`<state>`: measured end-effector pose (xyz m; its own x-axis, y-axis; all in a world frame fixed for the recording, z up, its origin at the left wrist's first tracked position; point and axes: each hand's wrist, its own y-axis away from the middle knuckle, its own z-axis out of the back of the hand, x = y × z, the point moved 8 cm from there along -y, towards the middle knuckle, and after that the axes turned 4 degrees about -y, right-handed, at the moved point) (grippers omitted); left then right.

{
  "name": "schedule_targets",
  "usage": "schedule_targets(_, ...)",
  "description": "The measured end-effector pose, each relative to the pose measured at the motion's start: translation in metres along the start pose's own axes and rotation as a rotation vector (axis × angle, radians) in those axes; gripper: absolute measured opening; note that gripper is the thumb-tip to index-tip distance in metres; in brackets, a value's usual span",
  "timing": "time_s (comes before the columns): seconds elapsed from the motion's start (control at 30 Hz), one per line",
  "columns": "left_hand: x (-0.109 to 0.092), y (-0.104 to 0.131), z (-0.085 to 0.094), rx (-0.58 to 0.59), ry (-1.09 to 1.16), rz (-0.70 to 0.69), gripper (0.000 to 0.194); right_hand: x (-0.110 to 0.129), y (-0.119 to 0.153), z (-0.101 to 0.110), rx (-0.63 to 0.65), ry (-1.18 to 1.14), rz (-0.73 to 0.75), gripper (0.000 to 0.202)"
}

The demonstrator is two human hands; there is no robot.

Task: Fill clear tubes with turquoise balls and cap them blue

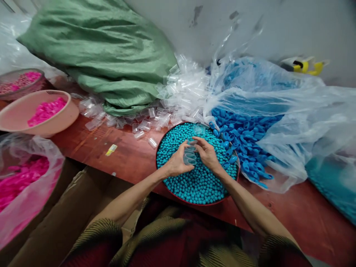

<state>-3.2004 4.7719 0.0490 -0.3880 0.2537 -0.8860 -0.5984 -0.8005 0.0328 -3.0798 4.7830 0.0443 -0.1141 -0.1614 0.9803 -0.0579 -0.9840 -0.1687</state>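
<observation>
The dark maroon top point(169, 250) bears olive-yellow patches point(150, 233) with fine dark stripes. Its short, similarly patterned sleeves point(97, 237) leave both forearms point(133, 198) bare.

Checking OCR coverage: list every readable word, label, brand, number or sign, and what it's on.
None readable.
Yellow-and-white scrap on the red table: any print too small to read.
Yellow-and-black item by the wall: too blurred.
Green sack, teal beads: no lettering visible.
</observation>
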Motion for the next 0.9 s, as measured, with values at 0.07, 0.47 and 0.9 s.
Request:
schedule_targets(0.07,0.000,-0.002,-0.003,0.020,0.027,-0.017,0.076,-0.007,0.010,-0.001,-0.117,-0.014,-0.007,0.030)
schedule_targets(0.47,0.001,-0.003,-0.007,0.006,-0.577,-0.066,0.092,0.001,0.032,-0.002,-0.092,0.387,0.189,0.029)
schedule_targets(0.9,0.004,0.002,0.022,-0.048,-0.869,0.052,0.059,0.009,0.007,0.055,-0.224,0.491,0.180,0.030)
